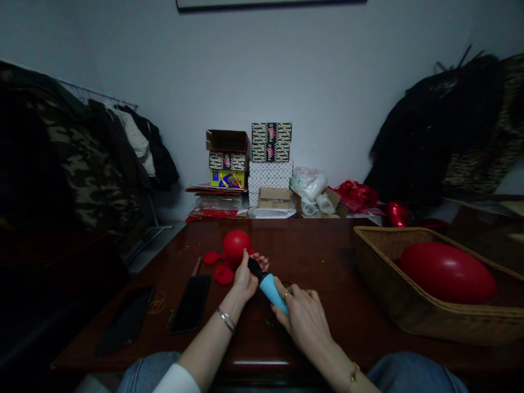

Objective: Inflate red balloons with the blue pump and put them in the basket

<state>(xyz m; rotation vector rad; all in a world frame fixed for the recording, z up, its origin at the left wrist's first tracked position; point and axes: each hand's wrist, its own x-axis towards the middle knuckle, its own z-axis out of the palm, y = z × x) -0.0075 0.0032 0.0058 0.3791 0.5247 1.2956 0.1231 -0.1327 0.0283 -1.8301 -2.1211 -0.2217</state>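
Observation:
My right hand [305, 311] is wrapped round the light blue body of a balloon hand pump [272, 292], which points up and to the left. My left hand [244, 277] is at the pump's black nozzle end, its thumb up against a small, partly filled red balloon [236, 245]. The balloon's neck is hidden by the fingers, so how it sits on the nozzle does not show. Limp red balloons [224, 274] lie on the table just left of my left hand.
A wicker basket [413, 319] with a big red balloon [448, 273] stands at the right. On the left of the brown table [303, 245] lie a black phone [191, 303], another dark flat object [126, 319] and yellow rubber bands [158, 303]. Boxes [270, 180] are stacked at the back.

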